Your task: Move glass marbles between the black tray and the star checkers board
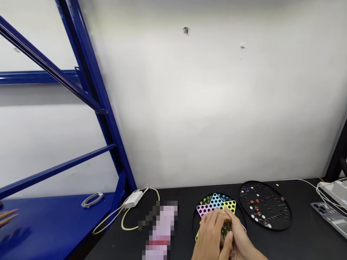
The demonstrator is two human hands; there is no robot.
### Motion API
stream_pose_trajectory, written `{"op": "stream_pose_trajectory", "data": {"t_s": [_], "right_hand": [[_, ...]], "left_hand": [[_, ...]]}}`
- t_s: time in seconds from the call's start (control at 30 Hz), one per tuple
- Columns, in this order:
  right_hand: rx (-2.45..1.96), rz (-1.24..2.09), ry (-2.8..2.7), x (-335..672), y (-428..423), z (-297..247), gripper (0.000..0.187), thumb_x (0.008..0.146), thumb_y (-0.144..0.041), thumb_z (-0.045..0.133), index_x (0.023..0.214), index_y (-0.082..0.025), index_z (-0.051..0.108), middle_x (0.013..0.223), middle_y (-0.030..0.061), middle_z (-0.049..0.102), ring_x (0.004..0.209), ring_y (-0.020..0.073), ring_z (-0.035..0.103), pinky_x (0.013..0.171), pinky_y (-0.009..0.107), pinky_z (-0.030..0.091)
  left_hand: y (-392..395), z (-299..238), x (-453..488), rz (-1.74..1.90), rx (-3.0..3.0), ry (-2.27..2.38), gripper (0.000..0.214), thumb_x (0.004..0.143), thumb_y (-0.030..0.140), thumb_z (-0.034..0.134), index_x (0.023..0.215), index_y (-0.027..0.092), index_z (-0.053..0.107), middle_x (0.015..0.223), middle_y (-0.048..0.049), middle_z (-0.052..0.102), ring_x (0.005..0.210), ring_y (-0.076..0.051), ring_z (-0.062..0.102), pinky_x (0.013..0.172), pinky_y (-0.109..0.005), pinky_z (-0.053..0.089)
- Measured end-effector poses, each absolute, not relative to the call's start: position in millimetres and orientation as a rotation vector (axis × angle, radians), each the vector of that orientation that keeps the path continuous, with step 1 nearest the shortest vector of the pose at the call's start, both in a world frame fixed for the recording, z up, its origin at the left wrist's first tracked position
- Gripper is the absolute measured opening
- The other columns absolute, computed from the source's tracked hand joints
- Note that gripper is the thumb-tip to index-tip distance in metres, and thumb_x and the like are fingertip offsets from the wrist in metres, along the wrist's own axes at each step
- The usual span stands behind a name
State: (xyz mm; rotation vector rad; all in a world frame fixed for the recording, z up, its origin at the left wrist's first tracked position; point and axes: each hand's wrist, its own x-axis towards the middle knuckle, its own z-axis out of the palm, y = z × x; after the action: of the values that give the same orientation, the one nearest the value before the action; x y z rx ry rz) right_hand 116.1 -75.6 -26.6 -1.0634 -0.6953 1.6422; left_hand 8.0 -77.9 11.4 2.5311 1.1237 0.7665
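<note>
In the head view my left hand (208, 233) and my right hand (240, 233) are pressed together over a round Chinese checkers board (216, 200). Dark greenish, glassy marbles (226, 228) show in the gap between my palms; how many, I cannot tell. My left fingers curve over the top, and the right hand cups the far side. Behind my hands the board's coloured star with black holes is partly visible, with more marbles along its back rim. The board's front part is hidden by my hands.
A black round lid or tray (271, 206) with several marbles and white dots lies to the right. Farther right is a phone (325, 215) near white cables. On the left are a white adapter (133, 199), a blurred pink item (165, 227), a blue rack (103, 94) and another person's hand (8, 216).
</note>
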Motion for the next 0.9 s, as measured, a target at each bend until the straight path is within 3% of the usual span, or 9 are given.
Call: {"op": "stream_pose_trajectory", "data": {"t_s": [0.1,0.17,0.27,0.37,0.53,0.73,0.9], "right_hand": [[-1.157,1.529,-0.617,139,-71,-13,0.055,0.080,-0.075,0.050,0.062,-0.024,0.038,0.045,-0.0087,0.035,0.033,0.0051,0.019,0.033,0.020,0.013],[-1.235,1.261,-0.784,167,-66,-8,0.055,0.081,-0.073,0.052,0.061,-0.025,0.034,0.046,-0.0093,0.033,0.037,0.0059,0.020,0.037,0.021,0.016],[-1.538,0.588,-1.237,222,-58,-10,0.055,0.085,-0.068,0.050,0.057,-0.025,0.031,0.051,-0.0041,0.041,0.050,0.0123,0.039,0.049,0.026,0.031],[-1.944,0.255,-1.447,267,-54,-20,0.043,0.095,-0.051,0.039,0.061,-0.024,0.039,0.059,0.0000,0.055,0.056,0.0169,0.050,0.055,0.028,0.033],[-2.210,0.143,-1.631,291,-55,-35,0.029,0.097,-0.036,0.039,0.074,-0.024,0.051,0.086,0.0039,0.063,0.069,0.0187,0.062,0.059,0.028,0.034],[-2.205,-0.145,-1.642,281,-57,-30,0.030,0.097,-0.034,0.035,0.088,-0.023,0.061,0.096,0.0087,0.065,0.092,0.0283,0.061,0.075,0.039,0.040],[-1.913,0.074,-1.573,248,-66,-10,0.031,0.096,-0.043,0.040,0.085,-0.025,0.063,0.095,0.0053,0.066,0.093,0.0253,0.059,0.086,0.042,0.040]], "left_hand": [[-74,21,1,0.830,2.532,1.160,0.030,0.096,0.028,0.035,0.113,0.027,0.061,0.119,-0.0080,0.063,0.107,-0.026,0.055,0.095,-0.038,0.042],[-64,26,-10,0.798,2.527,1.347,0.034,0.099,0.022,0.029,0.105,0.025,0.062,0.112,-0.0076,0.064,0.101,-0.024,0.057,0.091,-0.036,0.042],[-43,29,-33,0.539,2.558,1.623,0.029,0.096,0.013,0.036,0.096,0.024,0.063,0.100,-0.0029,0.065,0.091,-0.020,0.060,0.082,-0.033,0.040],[-29,26,-54,0.284,2.477,1.654,0.019,0.089,0.013,0.051,0.090,0.024,0.066,0.095,0.0003,0.066,0.089,-0.019,0.062,0.078,-0.029,0.039],[-30,22,-58,0.260,2.403,1.576,0.019,0.083,0.015,0.059,0.094,0.026,0.070,0.094,0.0018,0.067,0.089,-0.018,0.064,0.075,-0.025,0.039],[-32,25,-51,0.243,2.421,1.592,0.013,0.087,0.019,0.059,0.088,0.026,0.070,0.090,0.0021,0.067,0.084,-0.016,0.064,0.069,-0.025,0.037],[-34,32,-49,0.514,2.440,1.584,0.011,0.090,0.020,0.053,0.085,0.024,0.062,0.085,0.0025,0.064,0.077,-0.015,0.061,0.067,-0.025,0.038]]}}
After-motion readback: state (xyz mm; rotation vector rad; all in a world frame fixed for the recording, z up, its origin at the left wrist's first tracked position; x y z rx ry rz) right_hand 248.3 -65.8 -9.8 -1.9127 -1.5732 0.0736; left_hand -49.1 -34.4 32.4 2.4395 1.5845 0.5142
